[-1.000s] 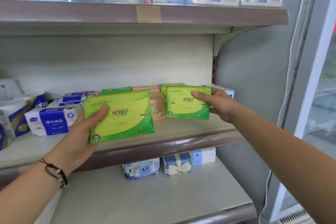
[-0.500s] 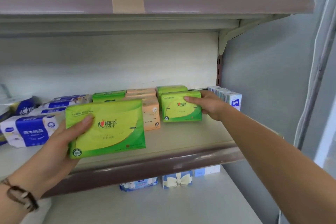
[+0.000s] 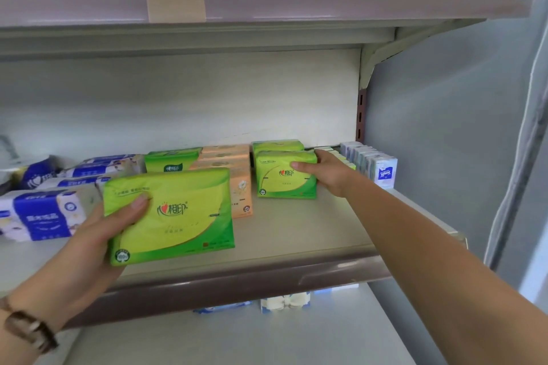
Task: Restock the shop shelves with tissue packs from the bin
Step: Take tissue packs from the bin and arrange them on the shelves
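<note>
My left hand [image 3: 89, 243] grips a green tissue pack [image 3: 178, 213] by its left end, thumb across the front, holding it upright over the front of the middle shelf [image 3: 296, 234]. My right hand [image 3: 326, 170] holds a second green tissue pack [image 3: 281, 178] by its right edge, thumb on the front. That pack stands on the shelf in front of another green pack [image 3: 277, 146]. The bin is out of view.
Orange tissue packs [image 3: 234, 175] stand in a row between the two green ones. Blue-and-white packs [image 3: 38, 213] lie at the left, small white-blue packs [image 3: 376, 166] at the right end. A shelf above holds boxes; a lower shelf [image 3: 237, 335] carries a few items.
My right hand has pushed its green pack back onto the shelf against the rear pack. My left hand keeps its pack in front of the shelf. The camera has moved closer.
</note>
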### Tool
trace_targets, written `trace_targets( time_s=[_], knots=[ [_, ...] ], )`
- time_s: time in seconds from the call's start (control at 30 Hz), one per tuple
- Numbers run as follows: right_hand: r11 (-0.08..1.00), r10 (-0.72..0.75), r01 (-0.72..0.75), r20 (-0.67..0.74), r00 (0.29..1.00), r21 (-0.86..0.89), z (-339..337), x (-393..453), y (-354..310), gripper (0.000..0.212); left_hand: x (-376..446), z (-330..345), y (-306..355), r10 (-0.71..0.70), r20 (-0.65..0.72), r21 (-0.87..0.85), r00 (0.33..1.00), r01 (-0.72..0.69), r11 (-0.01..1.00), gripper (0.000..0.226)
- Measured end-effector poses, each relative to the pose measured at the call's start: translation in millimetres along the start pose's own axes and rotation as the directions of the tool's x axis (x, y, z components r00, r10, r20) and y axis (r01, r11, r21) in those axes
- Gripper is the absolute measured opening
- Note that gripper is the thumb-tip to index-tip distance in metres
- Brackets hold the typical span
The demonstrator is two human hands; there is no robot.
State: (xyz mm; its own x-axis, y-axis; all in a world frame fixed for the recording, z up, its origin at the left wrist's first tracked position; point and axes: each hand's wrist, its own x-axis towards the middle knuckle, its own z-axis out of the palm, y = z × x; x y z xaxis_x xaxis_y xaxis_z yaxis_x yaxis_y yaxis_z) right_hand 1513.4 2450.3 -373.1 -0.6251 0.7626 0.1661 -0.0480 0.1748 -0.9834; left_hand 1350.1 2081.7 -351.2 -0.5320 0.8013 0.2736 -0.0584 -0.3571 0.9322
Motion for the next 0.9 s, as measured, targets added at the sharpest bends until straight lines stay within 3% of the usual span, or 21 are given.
trace_targets(
  time_s=[0.1, 0.27, 0.4, 0.9],
  knots=[
    [1.0, 0.018, -0.018, 0.005, 1.0, 0.0, 15, -14, -18, 0.058, 1, 5, -3, 0.016, -0.004, 0.0, 1.0, -0.016, 1.0, 0.028],
    [0.999, 0.032, -0.032, 0.036, 0.999, -0.009, 13, -7, -15, 0.05, 3, 4, -10, -0.001, -0.026, -0.01, 1.0, 0.001, 1.0, 0.022],
    [1.0, 0.016, -0.016, 0.064, 0.998, 0.001, 17, -3, -11, 0.021, 7, 5, -14, -0.009, -0.029, 0.002, 1.0, 0.009, 1.0, 0.032],
    [0.999, 0.027, -0.028, 0.036, 0.999, 0.043, 25, -8, -9, 0.017, 5, 5, -18, -0.041, 0.028, -0.021, 0.999, 0.041, 0.999, 0.036]
  ],
)
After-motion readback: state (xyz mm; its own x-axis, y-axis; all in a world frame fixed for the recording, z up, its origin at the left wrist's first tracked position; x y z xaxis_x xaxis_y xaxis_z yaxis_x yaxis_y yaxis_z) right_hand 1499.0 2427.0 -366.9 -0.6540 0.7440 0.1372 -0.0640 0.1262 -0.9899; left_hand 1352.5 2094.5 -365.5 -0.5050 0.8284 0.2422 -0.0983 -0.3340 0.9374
